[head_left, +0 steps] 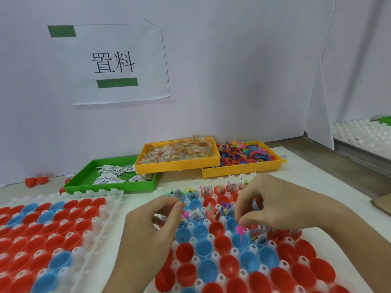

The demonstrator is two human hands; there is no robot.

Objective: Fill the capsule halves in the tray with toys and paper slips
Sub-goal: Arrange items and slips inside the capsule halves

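Head view: both hands work over the white capsule tray [213,235] that fills the 5 to 6 o'clock part of the frame. Right hand [275,205] sits at about 4 o'clock from centre, fingers curled down, thumb and forefinger pinching a pink toy [241,230] that hangs just above a blue capsule half [240,242]. Left hand [152,220] at about 6 o'clock, fingers curled with thumb and forefinger tips close together; it seems to pinch something small, but cannot tell what. The tray's far rows, at 12 o'clock from the hands, hold red and blue halves already stuffed with paper slips [195,215] and coloured toys; the near rows at 6 o'clock are bare red and blue halves. A second tray [101,227] of red and blue halves lies at 8 o'clock, just beside the first. Further back, at 10 o'clock from the hands, a green bin [84,178] holds loose white folded slips. At 12 o'clock a yellow bin [179,163] of small clear packets rests tilted with one end on the green bin's edge. At 1 o'clock another yellow bin [243,170] is heaped with multicoloured plastic toys. A few loose red halves [36,180] lie on the table at 9 o'clock near the wall. A paper sign [114,62] with green tape hangs on the white wall at 11 o'clock. A stack of clear white trays [359,132] shows at 2 o'clock past a partition.
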